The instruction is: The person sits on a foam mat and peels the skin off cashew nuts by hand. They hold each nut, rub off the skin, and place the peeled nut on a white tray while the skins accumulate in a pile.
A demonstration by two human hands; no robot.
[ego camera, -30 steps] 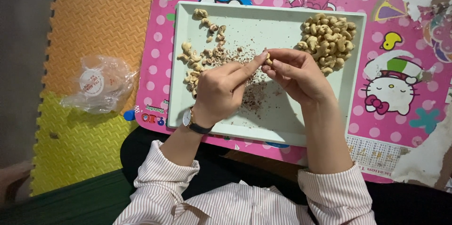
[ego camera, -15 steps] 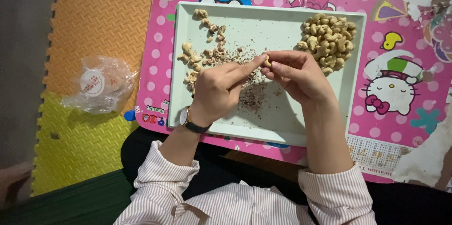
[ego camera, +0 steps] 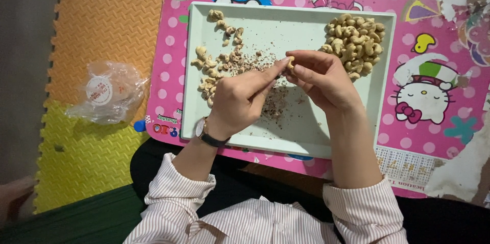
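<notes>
Both hands meet above the middle of a pale rectangular tray [ego camera: 286, 144] that lies on a pink cartoon-printed counter [ego camera: 434, 137]. Between them sits a single cashew [ego camera: 290, 62], pale and curved. The left hand [ego camera: 240, 98] comes in from below and to the left, its fingers curled and its thumb and forefinger pressed together on the nut's left side. The right hand [ego camera: 321, 78] comes from the right, and its fingertips pinch the same nut from the other side, so the cashew is held at the very point where the two grips touch, raised a little above the tray floor.

On the left wrist sits a watch [ego camera: 203, 131] with a dark strap. Both arms wear striped sleeves [ego camera: 357, 208].

Directly beneath the hands a scatter of brownish skin flakes [ego camera: 275, 106] covers the tray's centre. To the left of the left hand, loose cashews [ego camera: 214, 68] are strewn in a ragged line running toward the tray's upper left corner. At the upper right, just beyond the right hand's knuckles, a heaped pile of cashews [ego camera: 354, 40] rests against the tray's rim.

Well apart on the left, a crumpled clear plastic bag [ego camera: 107, 93] lies on orange and yellow foam floor mats [ego camera: 92, 24].
</notes>
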